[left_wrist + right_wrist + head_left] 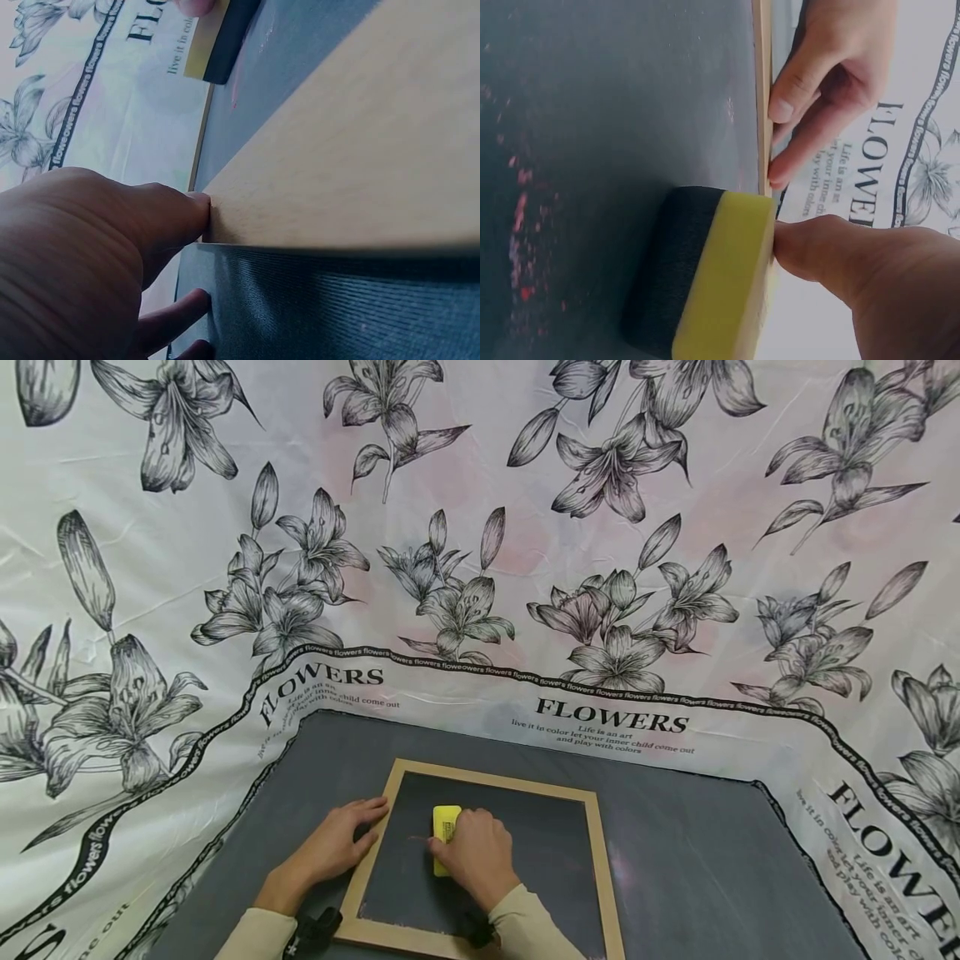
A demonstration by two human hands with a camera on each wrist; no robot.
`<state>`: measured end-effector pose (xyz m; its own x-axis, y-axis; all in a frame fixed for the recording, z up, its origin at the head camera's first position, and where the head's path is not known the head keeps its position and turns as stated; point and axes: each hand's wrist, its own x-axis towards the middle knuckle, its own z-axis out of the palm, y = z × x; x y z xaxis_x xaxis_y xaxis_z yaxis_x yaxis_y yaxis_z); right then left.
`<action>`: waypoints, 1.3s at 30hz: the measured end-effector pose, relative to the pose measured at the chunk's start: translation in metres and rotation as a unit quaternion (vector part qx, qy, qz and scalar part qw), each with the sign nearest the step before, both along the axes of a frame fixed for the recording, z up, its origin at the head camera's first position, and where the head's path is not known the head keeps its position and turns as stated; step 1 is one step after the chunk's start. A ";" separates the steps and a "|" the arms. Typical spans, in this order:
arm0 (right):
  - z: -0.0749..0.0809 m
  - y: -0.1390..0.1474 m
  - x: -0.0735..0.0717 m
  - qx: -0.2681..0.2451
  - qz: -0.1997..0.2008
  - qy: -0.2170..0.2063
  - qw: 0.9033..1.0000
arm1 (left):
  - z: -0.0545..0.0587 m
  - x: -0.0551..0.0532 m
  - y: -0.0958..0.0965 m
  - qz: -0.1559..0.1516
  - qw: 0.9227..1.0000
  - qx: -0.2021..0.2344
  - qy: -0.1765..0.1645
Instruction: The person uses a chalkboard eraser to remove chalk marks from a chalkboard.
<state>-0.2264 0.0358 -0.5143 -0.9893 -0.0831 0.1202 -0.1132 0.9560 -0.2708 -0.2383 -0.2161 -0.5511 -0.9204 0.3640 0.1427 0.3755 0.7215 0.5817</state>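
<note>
A small chalkboard (525, 860) with a light wooden frame (495, 777) lies on the dark tabletop. My right hand (477, 852) grips a yellow board eraser (447, 815), its thumb along the near side. In the right wrist view the eraser (727, 277) has a dark felt face turned toward the board. My left hand (341, 843) touches the frame's left side with its fingertips. The left wrist view shows its thumb (176, 217) against the frame's edge and other fingers lower, by the table surface. A faint reddish chalk line (417, 837) runs left of the eraser.
Red and pink chalk crumbs (521, 247) are scattered on the board. A white cloth (465, 693) printed with black lilies and lettering surrounds the dark tabletop (690, 860) and rises behind it. A black wrist device (318, 927) sits at the left wrist.
</note>
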 end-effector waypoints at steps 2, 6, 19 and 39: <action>0.001 0.002 0.000 0.001 -0.002 -0.001 1.000 | 0.000 0.000 0.000 -0.001 1.000 0.000 0.000; 0.002 0.006 0.000 -0.003 -0.003 -0.006 1.000 | -0.002 0.000 -0.001 -0.001 1.000 0.000 -0.001; 0.008 0.013 0.000 -0.007 -0.007 -0.019 1.000 | -0.003 -0.002 -0.002 -0.007 1.000 0.006 0.014; 0.010 0.022 0.003 -0.001 -0.038 -0.041 0.998 | -0.003 0.001 -0.002 -0.005 1.000 0.017 -0.001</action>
<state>-0.2231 0.0583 -0.5044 -0.9993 -0.0080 0.0377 -0.0182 0.9603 -0.2784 -0.2373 -0.2184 -0.5542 -0.9168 0.3691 0.1527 0.3819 0.6976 0.6063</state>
